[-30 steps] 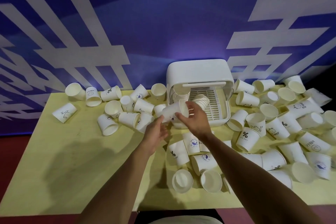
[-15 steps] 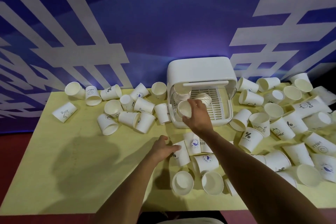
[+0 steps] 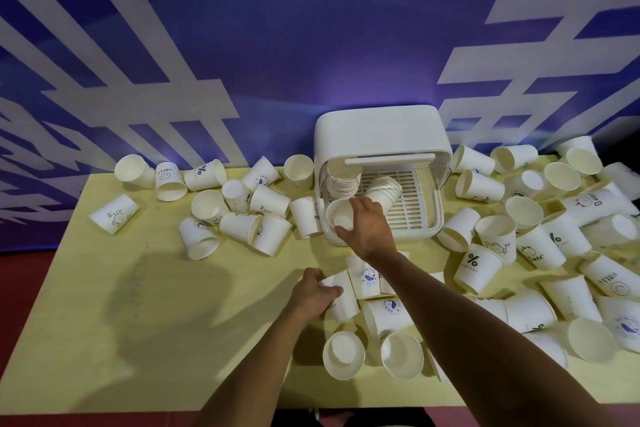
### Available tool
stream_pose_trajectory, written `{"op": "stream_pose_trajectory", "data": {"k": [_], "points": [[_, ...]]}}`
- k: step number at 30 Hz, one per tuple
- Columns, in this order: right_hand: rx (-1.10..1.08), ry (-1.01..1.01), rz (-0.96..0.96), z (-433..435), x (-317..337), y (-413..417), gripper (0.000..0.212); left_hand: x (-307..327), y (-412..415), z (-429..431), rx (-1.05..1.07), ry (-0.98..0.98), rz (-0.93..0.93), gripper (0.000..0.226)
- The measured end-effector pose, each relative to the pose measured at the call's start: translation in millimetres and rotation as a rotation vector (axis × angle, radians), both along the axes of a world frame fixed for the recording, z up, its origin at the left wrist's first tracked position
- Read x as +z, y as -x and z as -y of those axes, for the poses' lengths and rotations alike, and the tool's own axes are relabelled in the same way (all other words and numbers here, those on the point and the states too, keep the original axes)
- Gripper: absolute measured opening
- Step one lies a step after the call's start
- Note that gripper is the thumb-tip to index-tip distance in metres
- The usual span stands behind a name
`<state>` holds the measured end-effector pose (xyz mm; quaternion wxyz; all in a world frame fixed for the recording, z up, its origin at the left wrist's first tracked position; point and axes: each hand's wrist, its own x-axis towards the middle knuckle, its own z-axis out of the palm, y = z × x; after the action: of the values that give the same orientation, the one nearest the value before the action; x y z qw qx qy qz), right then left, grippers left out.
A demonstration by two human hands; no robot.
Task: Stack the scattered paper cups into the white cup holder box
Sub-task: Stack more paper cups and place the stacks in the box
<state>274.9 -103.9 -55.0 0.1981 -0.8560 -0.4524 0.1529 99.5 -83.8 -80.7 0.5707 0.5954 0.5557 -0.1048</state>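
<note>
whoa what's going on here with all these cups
A person is clearing paper cups off a yellow table into a white cup holder box. Their right grip holds a single cup at the box's front left, just before an upright stack already inside. A second short stack lies tilted on the grille. Their left grip grips a loose cup lying nearer the person. Dozens more lie scattered on both sides.
</note>
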Motion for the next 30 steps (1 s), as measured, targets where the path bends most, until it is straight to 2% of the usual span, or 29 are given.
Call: {"op": "stream_pose_trajectory", "data": {"k": [5,12,14,19,21,24,26,30], "points": [[-0.025,-0.046,-0.05,5,3,2,0.067,-3,0,3,0.018,0.017,0.003,0.07],[-0.091,-0.163,-0.085,25,6,-3,0.047,2,9,-4,0.121,0.005,0.054,0.061],[-0.079,-0.192,-0.104,30,8,-3,0.046,13,10,-12,0.155,-0.028,0.078,0.052],[0.008,-0.155,-0.271,32,19,9,0.05,42,8,-36,0.24,-0.108,0.16,0.033],[0.041,-0.105,-0.352,33,24,15,0.057,50,8,-45,0.245,-0.111,0.195,0.037],[0.068,-0.061,-0.443,32,31,22,0.071,65,7,-53,0.262,-0.11,0.252,0.03],[0.092,-0.051,-0.466,29,34,25,0.079,73,5,-55,0.258,-0.093,0.275,0.036],[0.111,-0.097,-0.523,25,39,28,0.085,81,-3,-56,0.25,-0.085,0.337,0.071]]}}
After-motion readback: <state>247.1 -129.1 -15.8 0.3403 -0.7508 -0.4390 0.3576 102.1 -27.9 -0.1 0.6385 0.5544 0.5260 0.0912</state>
